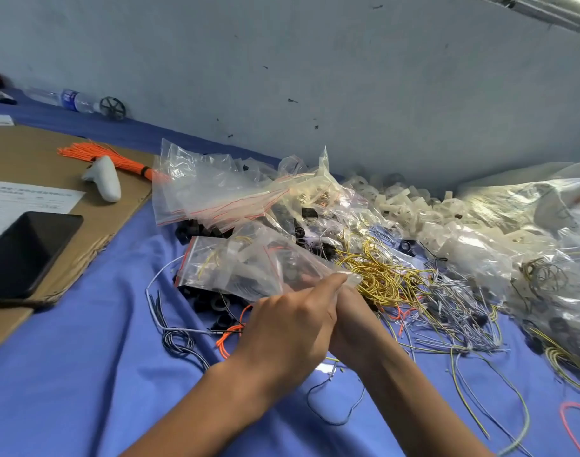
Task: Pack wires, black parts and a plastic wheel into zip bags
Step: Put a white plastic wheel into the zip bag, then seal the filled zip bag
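**Zip bag pinched at its right corner**

Left hand (288, 328): thumb and fingers pinch the right corner of the zip bag (249, 268). Right hand (357, 321): just behind the left, fingers hidden, so I cannot tell its grip. The bag's long axis runs left to right, and its red zip edge points left. It lies over black parts (212, 301) on the blue cloth (84, 374). Yellow wires (381, 278) lie tangled just right of the hands. More bags (216, 192) are heaped beyond. A phone (24, 252) rests on cardboard (24, 150), left.
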Demonstrator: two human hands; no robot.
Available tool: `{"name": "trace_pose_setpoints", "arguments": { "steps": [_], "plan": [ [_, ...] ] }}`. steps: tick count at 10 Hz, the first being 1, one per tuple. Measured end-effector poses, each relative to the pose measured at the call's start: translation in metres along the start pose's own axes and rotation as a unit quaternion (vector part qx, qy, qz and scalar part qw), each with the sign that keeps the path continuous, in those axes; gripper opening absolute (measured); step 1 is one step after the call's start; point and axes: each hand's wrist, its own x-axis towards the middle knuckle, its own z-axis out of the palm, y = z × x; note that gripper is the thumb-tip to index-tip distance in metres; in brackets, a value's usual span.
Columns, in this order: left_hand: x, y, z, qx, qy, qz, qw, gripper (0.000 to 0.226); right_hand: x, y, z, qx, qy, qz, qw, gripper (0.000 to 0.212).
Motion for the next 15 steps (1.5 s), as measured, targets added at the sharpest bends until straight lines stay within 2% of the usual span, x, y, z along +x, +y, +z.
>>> {"name": "trace_pose_setpoints", "arguments": {
  "steps": [1,2,3,4,5,6,7,8,9,10,11,12,13,15],
  "plan": [
    [-0.001,-0.004,-0.001,-0.017,0.005,-0.009,1.0,0.042,0.002,-0.008,-0.01,-0.037,0.03,-0.061,0.997,0.035],
    [-0.002,-0.007,-0.001,-0.03,0.008,-0.01,0.999,0.041,-0.001,0.003,-0.033,-0.339,-0.023,-0.084,0.937,0.019],
    [-0.001,-0.007,0.0,-0.021,0.022,0.009,0.999,0.038,-0.018,-0.001,-0.042,-0.341,0.063,-0.174,0.921,0.022],
    [0.0,-0.003,0.0,0.0,0.045,0.026,0.999,0.034,-0.025,-0.004,-0.048,-0.357,0.12,-0.239,0.895,0.011],
    [-0.001,-0.003,0.002,0.006,0.051,0.035,0.998,0.034,-0.015,-0.01,-0.06,-0.421,0.203,-0.251,0.848,0.021],
    [-0.003,-0.006,0.002,0.005,0.073,0.048,0.996,0.035,0.0,-0.014,-0.067,-0.523,0.178,-0.182,0.813,0.04],
    [-0.003,-0.009,0.001,-0.001,0.121,0.06,0.991,0.032,0.017,-0.025,-0.063,-0.468,0.126,-0.119,0.867,0.028],
    [-0.002,-0.016,0.0,-0.031,0.187,0.063,0.98,0.028,0.031,-0.049,-0.035,-0.336,0.099,-0.115,0.93,0.029],
    [0.001,-0.025,-0.009,-0.088,0.225,0.07,0.968,0.055,0.039,-0.087,0.003,-0.218,0.054,-0.152,0.963,0.03],
    [0.009,-0.034,-0.021,-0.109,0.268,0.013,0.957,0.068,0.033,-0.123,0.027,-0.142,0.029,-0.172,0.974,0.029],
    [0.021,-0.037,-0.038,-0.197,0.305,-0.072,0.929,0.031,0.018,-0.147,0.028,-0.092,0.02,-0.167,0.981,0.029],
    [0.032,-0.033,-0.054,-0.276,0.289,-0.068,0.914,0.005,-0.002,-0.156,0.012,-0.048,0.019,-0.15,0.987,0.029],
    [0.039,-0.02,-0.057,-0.409,0.208,-0.058,0.886,0.01,-0.022,-0.152,-0.015,-0.003,0.049,-0.111,0.993,0.03],
    [0.033,-0.004,-0.028,-0.512,0.036,-0.078,0.855,0.024,-0.061,-0.127,-0.066,0.021,0.134,-0.021,0.991,0.03]
  ]
}}
